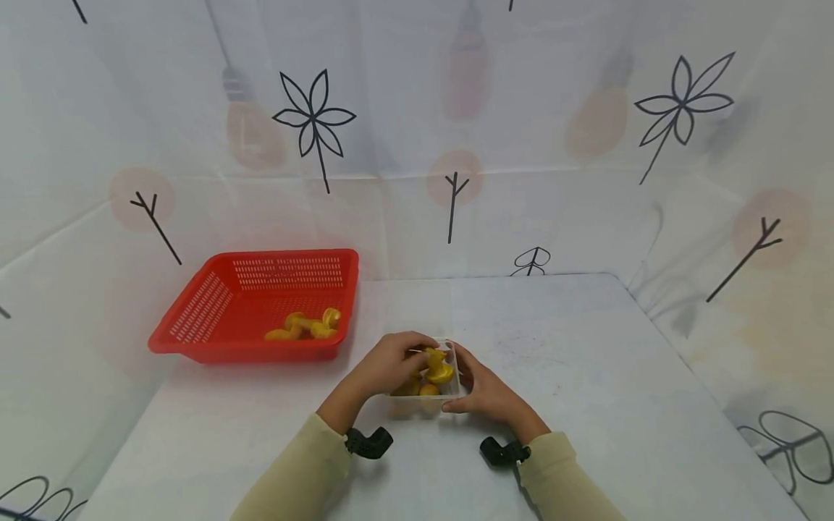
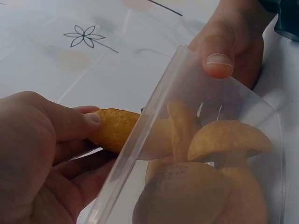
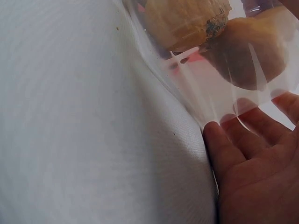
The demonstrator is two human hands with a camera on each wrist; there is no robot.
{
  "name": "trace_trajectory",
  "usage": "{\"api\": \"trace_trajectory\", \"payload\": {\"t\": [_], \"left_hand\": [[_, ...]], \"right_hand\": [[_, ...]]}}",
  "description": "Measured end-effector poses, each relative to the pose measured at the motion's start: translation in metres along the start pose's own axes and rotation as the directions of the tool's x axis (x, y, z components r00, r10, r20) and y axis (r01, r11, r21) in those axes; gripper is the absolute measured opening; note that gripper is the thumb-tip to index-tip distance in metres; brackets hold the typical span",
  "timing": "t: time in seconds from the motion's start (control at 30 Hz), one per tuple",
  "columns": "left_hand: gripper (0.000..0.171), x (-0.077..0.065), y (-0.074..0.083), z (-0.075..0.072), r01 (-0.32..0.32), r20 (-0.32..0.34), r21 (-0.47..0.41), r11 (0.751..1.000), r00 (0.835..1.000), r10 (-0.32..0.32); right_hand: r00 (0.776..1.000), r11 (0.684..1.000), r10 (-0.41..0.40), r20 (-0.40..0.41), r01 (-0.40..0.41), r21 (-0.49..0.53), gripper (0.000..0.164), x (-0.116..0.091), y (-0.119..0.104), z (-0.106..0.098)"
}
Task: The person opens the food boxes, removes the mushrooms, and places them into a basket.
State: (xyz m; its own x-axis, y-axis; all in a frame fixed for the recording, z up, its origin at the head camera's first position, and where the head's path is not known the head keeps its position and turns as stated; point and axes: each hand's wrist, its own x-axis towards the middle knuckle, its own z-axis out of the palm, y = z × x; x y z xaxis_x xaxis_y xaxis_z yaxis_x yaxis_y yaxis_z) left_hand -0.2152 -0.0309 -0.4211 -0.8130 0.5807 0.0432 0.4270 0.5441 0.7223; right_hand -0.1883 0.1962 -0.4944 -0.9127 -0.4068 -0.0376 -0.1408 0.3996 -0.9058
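A clear plastic box [image 1: 423,397] stands on the table, with several yellow toy mushrooms [image 2: 229,140] inside. My left hand [image 1: 396,362] reaches in at the top and pinches a yellow mushroom [image 2: 114,128] between thumb and fingers. In the left wrist view that mushroom lies partly behind the box's rim. On the other side, my right hand [image 1: 485,391] grips the box, its thumb at the near corner and its fingers [image 3: 252,126] along the wall. The far fingertips of the right hand are hidden behind the box in the head view.
To the left at the back sits a red perforated basket [image 1: 195,344] holding several more yellow mushrooms [image 1: 306,325]. The white table [image 1: 554,347] meets a patterned cloth backdrop [image 1: 404,145] behind it. Each wrist wears a black camera mount [image 1: 369,443].
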Motion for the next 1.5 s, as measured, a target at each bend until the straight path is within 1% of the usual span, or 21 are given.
{"api": "trace_trajectory", "payload": {"t": [0.2,0.27,0.47,0.6,0.73,0.87,1.1,1.33,1.5], "left_hand": [[0.031,-0.002,-0.002,-0.003,0.024,-0.024,-0.072,0.997,0.999,-0.026],[0.03,-0.003,-0.003,-0.004,0.034,-0.035,-0.086,0.996,0.999,-0.037],[0.027,-0.008,-0.001,-0.01,0.033,-0.078,-0.096,0.995,0.996,-0.041],[0.027,-0.011,0.0,-0.014,0.013,-0.116,-0.091,0.996,0.993,-0.024],[0.024,-0.015,0.001,-0.02,-0.009,-0.163,-0.067,0.998,0.987,-0.002],[0.024,-0.019,0.003,-0.026,0.007,-0.198,-0.046,0.999,0.98,-0.015],[0.023,-0.024,0.002,-0.037,0.006,-0.24,-0.095,0.995,0.97,-0.029],[0.023,-0.031,0.0,-0.05,-0.017,-0.297,-0.076,0.997,0.955,-0.006],[0.025,-0.036,0.0,-0.061,0.001,-0.317,-0.082,0.997,0.948,-0.027]], "right_hand": [[1.0,1.0,0.026,-0.016,-0.027,-0.016,0.115,0.001,0.002,0.0],[0.999,0.999,0.032,-0.018,-0.032,-0.015,0.115,0.001,0.002,0.0],[0.999,0.999,0.045,-0.027,-0.046,-0.021,0.117,0.002,0.001,0.001],[0.999,0.998,0.048,-0.024,-0.048,-0.029,0.117,0.003,0.002,0.001],[0.999,0.999,0.041,-0.022,-0.042,-0.023,0.117,0.003,0.001,0.001],[0.999,0.999,0.04,-0.022,-0.041,-0.018,0.117,0.002,-0.001,0.001],[0.999,0.999,0.048,-0.025,-0.048,-0.021,0.117,0.001,-0.004,0.001],[0.999,0.999,0.042,-0.027,-0.042,-0.02,0.119,0.002,-0.001,0.002],[0.999,0.999,0.031,-0.029,-0.032,-0.025,0.12,0.002,0.0,0.002]]}}
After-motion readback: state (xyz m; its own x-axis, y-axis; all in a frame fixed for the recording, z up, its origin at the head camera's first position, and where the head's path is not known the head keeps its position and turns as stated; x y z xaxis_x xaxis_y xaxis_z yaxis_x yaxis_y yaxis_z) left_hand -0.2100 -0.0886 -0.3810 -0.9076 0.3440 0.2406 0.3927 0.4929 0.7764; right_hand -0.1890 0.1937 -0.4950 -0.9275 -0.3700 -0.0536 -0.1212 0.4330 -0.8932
